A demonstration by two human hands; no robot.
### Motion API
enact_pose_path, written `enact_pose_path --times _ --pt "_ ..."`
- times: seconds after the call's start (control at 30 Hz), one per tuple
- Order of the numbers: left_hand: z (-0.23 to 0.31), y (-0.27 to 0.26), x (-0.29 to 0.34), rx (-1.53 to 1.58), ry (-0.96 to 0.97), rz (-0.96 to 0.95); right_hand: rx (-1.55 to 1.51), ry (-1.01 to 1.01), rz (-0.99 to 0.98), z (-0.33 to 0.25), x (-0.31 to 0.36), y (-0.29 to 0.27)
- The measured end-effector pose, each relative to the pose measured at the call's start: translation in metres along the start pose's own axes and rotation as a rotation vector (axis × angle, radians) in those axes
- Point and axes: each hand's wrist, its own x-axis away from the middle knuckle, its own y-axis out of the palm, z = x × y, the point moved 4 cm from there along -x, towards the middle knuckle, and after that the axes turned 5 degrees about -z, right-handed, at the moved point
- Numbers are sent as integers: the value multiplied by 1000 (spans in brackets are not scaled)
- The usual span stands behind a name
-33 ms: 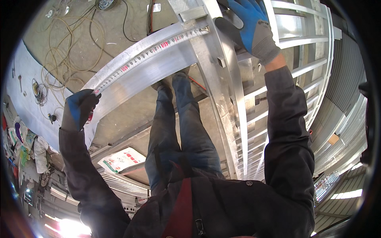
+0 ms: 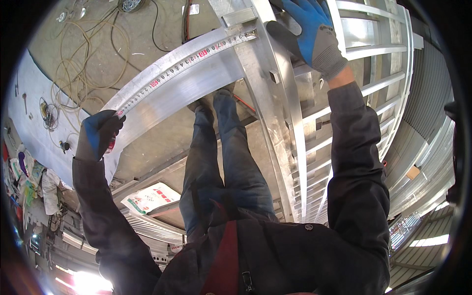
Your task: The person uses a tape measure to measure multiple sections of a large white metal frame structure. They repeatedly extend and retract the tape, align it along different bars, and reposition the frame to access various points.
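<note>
My left hand (image 2: 100,135), in a blue and dark grey glove, is closed around a tape measure (image 2: 112,144); only a bit of its red case shows. From it the white blade (image 2: 169,73) runs along a wide, shiny aluminium beam (image 2: 189,88). The blade's metal end tip (image 2: 253,34) lies near the joint with an aluminium frame (image 2: 282,93). My right hand (image 2: 314,42), gloved in blue and grey, rests on that frame with thumb and fingers spread. It holds nothing I can see, though its fingertips run out at the top edge.
Ladder-like aluminium bars (image 2: 373,51) extend along the right. Coiled hose (image 2: 93,54) and dark cables lie on the floor at far left, beside a pale sheet (image 2: 37,103) with small tools. A white printed bag (image 2: 151,197) lies near my legs, and piled bags (image 2: 49,191) stand at left.
The tape blade has turned slightly, so its marked face shows more broadly, and its end tip sits a touch higher in the picture. Both hands are practically still.
</note>
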Motion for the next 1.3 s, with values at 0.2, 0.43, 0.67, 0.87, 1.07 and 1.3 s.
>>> enact_pose_path --times 0.2,0.43,0.67,0.87,1.07,1.3 --pt "8 -7 -17 5 -10 -98 17 7 -5 -2 -2 1" --pt "23 -16 -25 3 -32 -123 20 13 -35 0 -1 0" --pt "38 -17 -22 -19 -45 -105 128 -62 67 10 -4 12" --pt "40 -16 -20 -68 -43 -137 169 -28 61 12 -1 22" --pt "31 -10 -23 -23 -68 -162 164 -48 74 -8 -8 9" --pt "27 -11 -26 -9 -57 -163 129 72 -42 -20 -11 7"
